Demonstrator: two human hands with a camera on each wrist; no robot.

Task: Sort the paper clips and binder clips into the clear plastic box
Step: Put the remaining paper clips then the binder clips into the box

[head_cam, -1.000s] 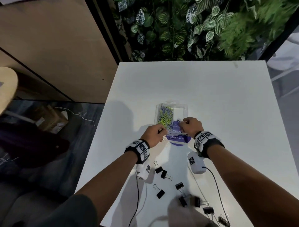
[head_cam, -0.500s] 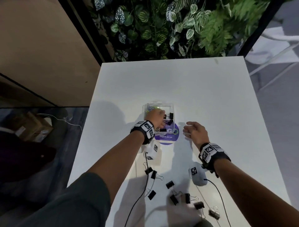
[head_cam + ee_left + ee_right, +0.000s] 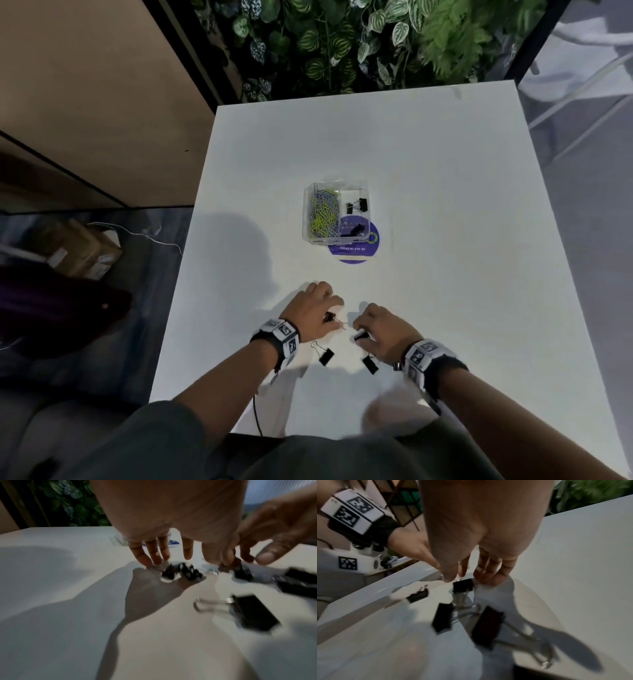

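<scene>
The clear plastic box (image 3: 366,192) sits mid-table, with green and purple paper clips (image 3: 323,216) in its left half and black binder clips (image 3: 358,205) in its right half. Near the front edge, my left hand (image 3: 329,308) reaches down with straight fingers (image 3: 150,555) over a binder clip (image 3: 181,572) lying on the table, touching or just above it. My right hand (image 3: 465,578) pinches another black binder clip (image 3: 463,586) between thumb and fingers, low over the table. Loose binder clips (image 3: 325,356) (image 3: 370,365) lie just behind the hands.
A round purple sticker (image 3: 354,253) lies under the box's near edge. The white table (image 3: 445,205) drops off at the left toward a dark floor with a cardboard box (image 3: 82,250). Plants (image 3: 376,41) stand beyond the far edge. More clips (image 3: 486,626) lie under my right wrist.
My left hand has left the box and come back to the front of the table. My right hand has also drawn back and taken hold of a binder clip.
</scene>
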